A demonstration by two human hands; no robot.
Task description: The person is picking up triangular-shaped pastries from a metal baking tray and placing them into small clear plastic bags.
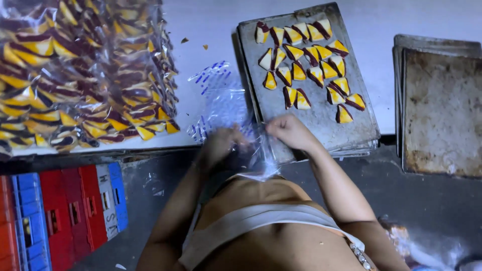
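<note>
My left hand and my right hand both grip a clear plastic bag at the table's near edge, pulling it between them. Just beyond my right hand lies a worn metal baking tray with several triangular yellow and dark purple pastries spread over its far half. A loose pile of clear bags with blue print lies on the white table beyond my left hand.
A big heap of filled bags of the same pastries covers the table's left side. Stacked bare metal trays sit at the right. Red and blue plastic crates stand on the floor at the lower left.
</note>
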